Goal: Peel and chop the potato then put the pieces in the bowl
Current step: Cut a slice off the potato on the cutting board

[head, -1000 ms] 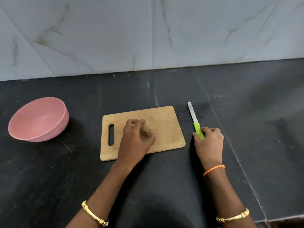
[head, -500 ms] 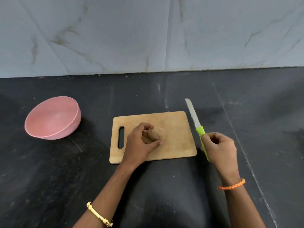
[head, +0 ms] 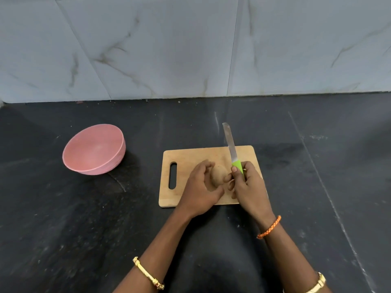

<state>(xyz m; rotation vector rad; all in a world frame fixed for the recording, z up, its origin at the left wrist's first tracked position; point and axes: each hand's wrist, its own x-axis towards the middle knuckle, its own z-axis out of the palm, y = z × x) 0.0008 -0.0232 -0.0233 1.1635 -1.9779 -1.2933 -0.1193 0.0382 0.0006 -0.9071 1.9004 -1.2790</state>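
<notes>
Green knife (head: 232,151) handle mostly hidden by right hand (head: 248,187); left fingers (head: 203,168) seemingly cup potato (head: 220,175).

Bare forearms — gold bangles (head: 148,274), orange thread bracelet (head: 269,227).

Unpeeled potato held on the cutting board, bowl set apart

A brown, oval potato (head: 219,176), its skin still on and uncut, is held over the middle of the wooden cutting board (head: 190,157). A knife (head: 232,151) with a green handle and steel blade is raised just beside it, pointing away. A pink bowl (head: 94,149) stands upright on the tabletop (head: 63,218), well apart to the left.
</notes>
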